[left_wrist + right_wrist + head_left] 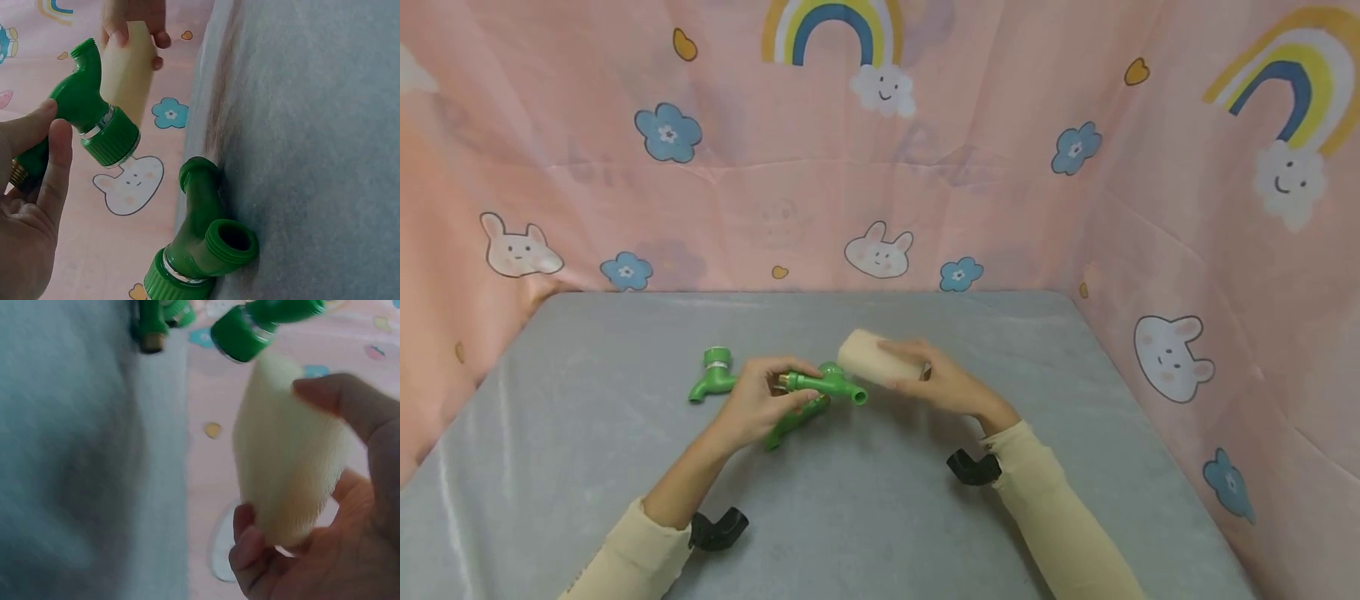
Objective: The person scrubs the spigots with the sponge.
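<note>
My left hand (756, 404) pinches a green plastic tap (823, 382) by its threaded end, between thumb and fingers. The tap is held up off the table, its spout pointing right; its ribbed green cap (112, 139) shows in the left wrist view. In my right hand (951, 383) is a pale cream sponge (876, 357), gripped with the thumb on one side and fingers on the other. One end of the sponge (284, 450) is close by the held tap's cap; whether they touch I cannot tell.
Two more green taps lie on the grey cloth-covered table (880, 517): one tap (717, 379) left of my left hand, another tap (790, 427) partly hidden beneath it. Black curved mounts (718, 529) sit at both wrists. A pink patterned curtain (737, 200) surrounds the table.
</note>
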